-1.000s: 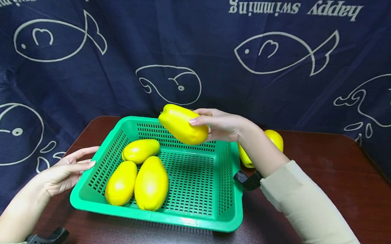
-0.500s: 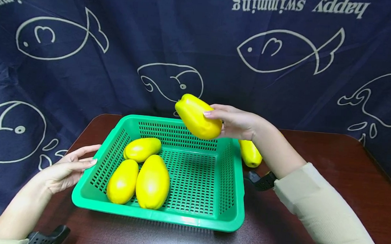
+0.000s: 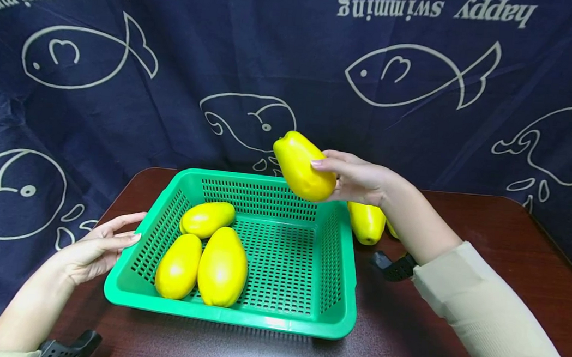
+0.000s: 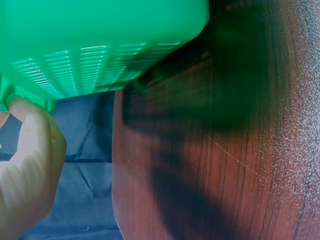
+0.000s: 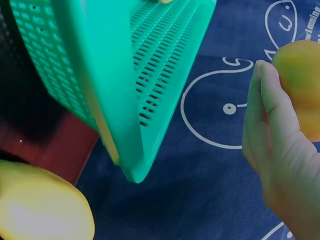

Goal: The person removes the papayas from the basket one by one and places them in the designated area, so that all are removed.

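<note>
Fingers [image 3: 327,163] of our right hand [image 3: 359,178] curl around one yellow mango [image 3: 303,166], holding it in the air above the far right corner of the green basket [image 3: 277,324]. Our left hand [image 3: 96,250] lies relaxed, fingers straight, touching the basket's left rim. We count three more mangoes in the basket [image 3: 207,218], grouped at its left side, and at least one mango on the desk [image 3: 366,222] just right of the basket, partly hidden behind our wrist. One basket sits on the dark wooden desk [image 3: 507,252], before a navy fish-print curtain [image 3: 292,80].
</note>
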The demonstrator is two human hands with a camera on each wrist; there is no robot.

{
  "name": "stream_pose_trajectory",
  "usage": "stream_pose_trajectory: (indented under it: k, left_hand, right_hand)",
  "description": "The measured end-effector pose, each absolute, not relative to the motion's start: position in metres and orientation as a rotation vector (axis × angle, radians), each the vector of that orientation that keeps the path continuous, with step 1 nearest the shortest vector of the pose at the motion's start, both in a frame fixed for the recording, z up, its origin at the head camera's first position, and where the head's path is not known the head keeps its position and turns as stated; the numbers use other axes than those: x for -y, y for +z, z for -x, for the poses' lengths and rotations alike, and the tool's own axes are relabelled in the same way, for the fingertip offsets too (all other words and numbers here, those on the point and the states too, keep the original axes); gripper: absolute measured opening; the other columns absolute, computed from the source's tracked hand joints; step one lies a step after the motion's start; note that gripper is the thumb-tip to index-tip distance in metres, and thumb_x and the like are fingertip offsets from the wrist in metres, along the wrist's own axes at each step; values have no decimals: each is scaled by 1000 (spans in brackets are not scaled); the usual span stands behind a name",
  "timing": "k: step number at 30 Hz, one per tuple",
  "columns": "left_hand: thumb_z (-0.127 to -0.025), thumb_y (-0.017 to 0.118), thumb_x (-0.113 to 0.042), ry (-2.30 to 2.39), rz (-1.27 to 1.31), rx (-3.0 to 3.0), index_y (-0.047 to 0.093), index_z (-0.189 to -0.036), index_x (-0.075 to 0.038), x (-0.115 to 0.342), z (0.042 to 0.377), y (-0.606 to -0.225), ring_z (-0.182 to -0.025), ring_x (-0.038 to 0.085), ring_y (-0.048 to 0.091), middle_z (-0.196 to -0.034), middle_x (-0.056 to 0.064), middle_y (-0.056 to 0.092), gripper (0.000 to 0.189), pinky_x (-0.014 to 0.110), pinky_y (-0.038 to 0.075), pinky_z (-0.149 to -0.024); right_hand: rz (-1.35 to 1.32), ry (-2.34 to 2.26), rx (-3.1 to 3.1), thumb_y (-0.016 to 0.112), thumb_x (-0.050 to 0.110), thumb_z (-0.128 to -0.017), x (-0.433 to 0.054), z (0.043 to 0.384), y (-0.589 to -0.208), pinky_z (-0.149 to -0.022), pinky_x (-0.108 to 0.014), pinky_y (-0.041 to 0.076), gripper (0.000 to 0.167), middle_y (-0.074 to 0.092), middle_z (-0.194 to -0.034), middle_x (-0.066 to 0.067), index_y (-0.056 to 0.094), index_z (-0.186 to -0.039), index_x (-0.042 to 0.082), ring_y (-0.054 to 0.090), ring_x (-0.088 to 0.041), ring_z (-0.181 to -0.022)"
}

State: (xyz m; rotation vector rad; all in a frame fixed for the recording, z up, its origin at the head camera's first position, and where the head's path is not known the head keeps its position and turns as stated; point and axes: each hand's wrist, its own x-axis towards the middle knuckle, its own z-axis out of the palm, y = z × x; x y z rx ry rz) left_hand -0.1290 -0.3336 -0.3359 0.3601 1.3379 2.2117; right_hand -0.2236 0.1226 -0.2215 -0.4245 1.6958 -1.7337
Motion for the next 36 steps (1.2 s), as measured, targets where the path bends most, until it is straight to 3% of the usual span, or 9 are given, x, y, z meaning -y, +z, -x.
stream_pose_trajectory:
  k: [10, 16, 24, 36]
  left_hand:
    - [-96, 34, 10, 2211, -355, -1332, 57, -125, -19, 334, 129, -336, -102, 23, 62, -114, 8, 62, 47, 38, 51, -86]
    - [-96, 35, 10, 2215, -350, -1335, 57, -125, -19, 332, 130, -336, -102, 23, 62, -114, 8, 62, 46, 38, 51, -85]
    - [-96, 34, 11, 2218, -363, -1334, 57, -125, -18, 332, 129, -334, -102, 23, 63, -114, 8, 62, 47, 38, 51, -85]
    - [-96, 35, 10, 2219, -345, -1353, 57, -124, -19, 332, 128, -335, -101, 23, 63, -114, 8, 62, 46, 37, 52, -84]
  right_hand:
    - [394, -1758, -1684, 54, 20, -93, -131, 223, -220, -97, -55, 39, 45, 42, -120, -11, 32, -131, 7, 39, -28, -114]
    - [419, -1731, -1699, 61, 26, -90, -136, 224, -221, -96, -58, 38, 51, 44, -119, -10, 34, -129, 5, 38, -30, -117]
    - [392, -1712, -1748, 55, 24, -93, -140, 224, -219, -96, -49, 42, 50, 50, -115, -9, 34, -132, 2, 49, -25, -109]
    - [389, -1728, -1772, 55, 25, -94, -153, 222, -221, -89, -36, 48, 44, 53, -110, -8, 37, -128, 3, 52, -22, -101]
